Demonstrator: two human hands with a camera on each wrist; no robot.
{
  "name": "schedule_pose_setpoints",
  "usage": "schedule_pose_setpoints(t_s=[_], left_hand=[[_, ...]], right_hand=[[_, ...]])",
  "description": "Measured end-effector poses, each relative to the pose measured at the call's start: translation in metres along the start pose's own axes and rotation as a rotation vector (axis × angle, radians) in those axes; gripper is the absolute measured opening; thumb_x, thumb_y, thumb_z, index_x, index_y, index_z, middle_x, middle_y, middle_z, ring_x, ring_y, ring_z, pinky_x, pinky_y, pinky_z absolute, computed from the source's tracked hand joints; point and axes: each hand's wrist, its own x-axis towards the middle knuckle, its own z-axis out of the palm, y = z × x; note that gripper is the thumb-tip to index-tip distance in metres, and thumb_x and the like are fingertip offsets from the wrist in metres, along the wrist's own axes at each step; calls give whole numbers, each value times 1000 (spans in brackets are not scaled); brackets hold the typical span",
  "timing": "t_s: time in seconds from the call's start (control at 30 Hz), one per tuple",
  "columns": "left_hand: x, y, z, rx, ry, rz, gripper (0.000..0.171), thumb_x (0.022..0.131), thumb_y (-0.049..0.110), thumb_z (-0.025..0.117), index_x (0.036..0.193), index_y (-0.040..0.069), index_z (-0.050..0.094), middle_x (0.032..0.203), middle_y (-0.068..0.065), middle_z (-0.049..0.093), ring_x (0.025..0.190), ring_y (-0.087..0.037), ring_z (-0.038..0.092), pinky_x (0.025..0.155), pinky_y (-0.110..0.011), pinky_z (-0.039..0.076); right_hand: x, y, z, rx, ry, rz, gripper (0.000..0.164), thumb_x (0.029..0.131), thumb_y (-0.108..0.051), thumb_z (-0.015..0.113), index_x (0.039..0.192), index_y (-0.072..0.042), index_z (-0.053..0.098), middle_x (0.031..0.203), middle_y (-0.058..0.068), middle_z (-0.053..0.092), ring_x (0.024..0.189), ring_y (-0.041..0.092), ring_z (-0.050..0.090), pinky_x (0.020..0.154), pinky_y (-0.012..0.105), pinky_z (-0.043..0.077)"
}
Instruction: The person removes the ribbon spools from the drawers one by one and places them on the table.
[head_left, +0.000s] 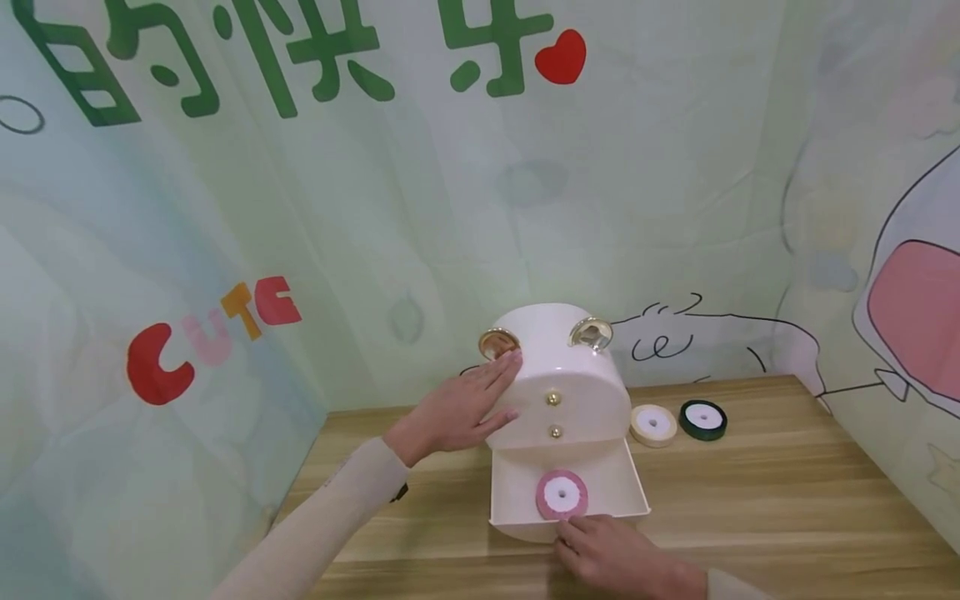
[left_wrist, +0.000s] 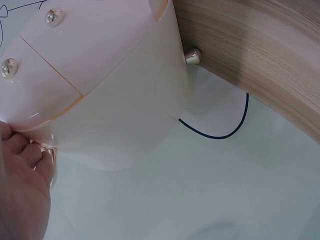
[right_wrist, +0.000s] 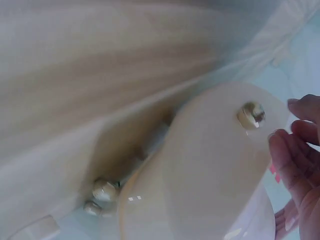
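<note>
A glossy white drawer box (head_left: pixel 555 383) with gold ear-shaped discs stands against the back wall. Its lowest drawer (head_left: pixel 517 475) is pulled out, and a pink ribbon roll (head_left: pixel 562 495) lies flat inside, near the front. Against the box's upper left side, by the gold disc (head_left: pixel 498 342), rests my left hand (head_left: pixel 468 408), fingers extended. At the drawer's front rim is my right hand (head_left: pixel 611 554), its fingers loosely bent and touching the rim beside the roll. The right wrist view shows those fingers (right_wrist: pixel 287 165) near the gold knob (right_wrist: pixel 251 115) of the drawer front.
To the right of the box, a cream ribbon roll (head_left: pixel 653 426) and a dark green one (head_left: pixel 703 419) lie on the wooden table (head_left: pixel 757 483). A printed cloth (head_left: pixel 660 183) hangs close behind and on both sides.
</note>
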Motion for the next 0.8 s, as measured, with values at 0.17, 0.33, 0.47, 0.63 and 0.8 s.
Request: schedule_pose_setpoints(t_s=[0.17, 0.33, 0.47, 0.63, 0.8], left_hand=[[-1, -2, 1, -13, 5, -6, 76, 111, 43, 47, 168, 1, 18, 176, -15, 22, 162, -29, 29, 129, -44, 35], [-2, -1, 1, -21, 0, -10, 76, 111, 43, 47, 168, 2, 18, 176, -14, 22, 162, -28, 29, 129, -44, 34], [-2, -1, 0, -19, -2, -14, 75, 111, 44, 47, 168, 3, 18, 176, -13, 22, 162, -28, 29, 129, -44, 34], [0, 0, 0, -8, -9, -11, 75, 111, 44, 47, 168, 3, 19, 176, -13, 23, 162, -28, 30, 129, -44, 35], [0, -1, -1, 3, -9, -4, 75, 111, 44, 47, 167, 3, 20, 175, -14, 24, 162, -28, 30, 129, -43, 34]], right_hand=[[9, 14, -7, 37, 96, 6, 51, 113, -7, 23, 88, -18, 66, 84, -7, 59, 72, 6, 58, 62, 17, 54], [15, 31, -15, 92, 64, 73, 51, 116, -14, 22, 92, -17, 67, 86, -6, 64, 71, 6, 61, 61, 19, 56], [17, 44, -17, 127, 28, 57, 25, 111, -13, 49, 97, -16, 70, 92, -4, 68, 76, 7, 66, 66, 20, 59], [21, 55, -15, 118, 17, 4, 19, 107, -18, 54, 97, -15, 70, 101, -2, 73, 83, 10, 69, 70, 24, 60], [25, 63, -13, 135, -99, -6, 17, 85, -25, 82, 96, -20, 70, 104, -3, 73, 88, 10, 67, 76, 24, 58]])
